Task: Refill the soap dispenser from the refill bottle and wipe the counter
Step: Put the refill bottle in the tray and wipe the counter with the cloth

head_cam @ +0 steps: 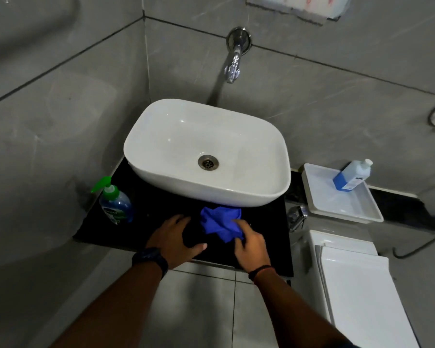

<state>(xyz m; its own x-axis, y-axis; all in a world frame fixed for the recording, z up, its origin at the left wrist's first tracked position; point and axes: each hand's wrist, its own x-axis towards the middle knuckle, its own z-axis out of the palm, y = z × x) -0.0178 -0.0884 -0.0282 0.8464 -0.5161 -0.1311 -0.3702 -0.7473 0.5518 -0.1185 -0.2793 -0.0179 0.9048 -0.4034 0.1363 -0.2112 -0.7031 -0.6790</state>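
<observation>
A soap dispenser (115, 203) with a green pump and bluish liquid stands on the left of the black counter (151, 209). The refill bottle (352, 175), white-capped with blue liquid in its lower part, leans in a white tray (357, 209) to the right. A crumpled blue cloth (219, 223) lies on the counter in front of the basin. My right hand (250, 246) grips the cloth's near edge. My left hand (177, 238) rests flat on the counter just left of the cloth, fingers spread, holding nothing.
A white basin (206, 151) fills the back of the counter under a wall tap (234, 64). A chrome valve (296, 217) sits right of the counter. A white toilet cistern (357, 280) stands lower right. Grey tiled walls close in on the left and behind.
</observation>
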